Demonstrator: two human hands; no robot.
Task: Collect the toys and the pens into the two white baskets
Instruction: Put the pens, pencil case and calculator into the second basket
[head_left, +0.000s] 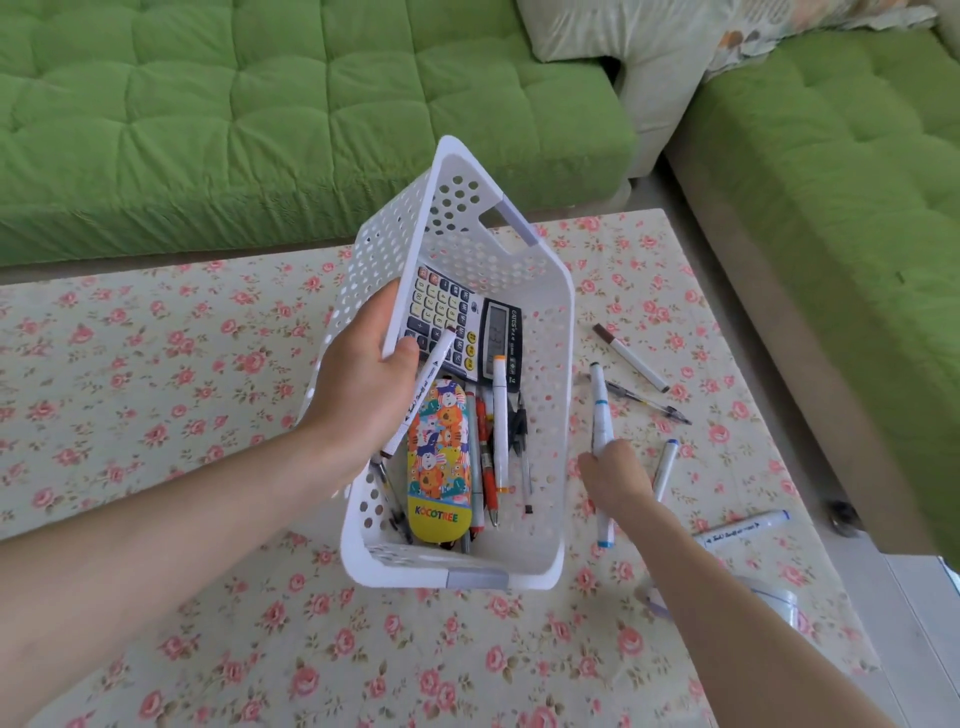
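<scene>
Now | left hand (363, 395) grips white basket (556, 389) wall | right hand (615, 478) fingers (621, 449) curl round blue marker (600, 410), seemingly above tablecloth (208, 364)

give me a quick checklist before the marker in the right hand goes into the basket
1. Right hand grips the blue-tipped marker: ok.
2. Left hand holds the white basket by its side wall: ok.
3. Basket's open top faces the marker's side: ok.
4. Free room in the basket beside the pencil case: ok.
5. All pens collected: not ok; the brown-capped marker, the black pen and others lie on the tablecloth.
6. Second basket within reach: cannot tell; a pale object is half hidden by the right arm.
</scene>
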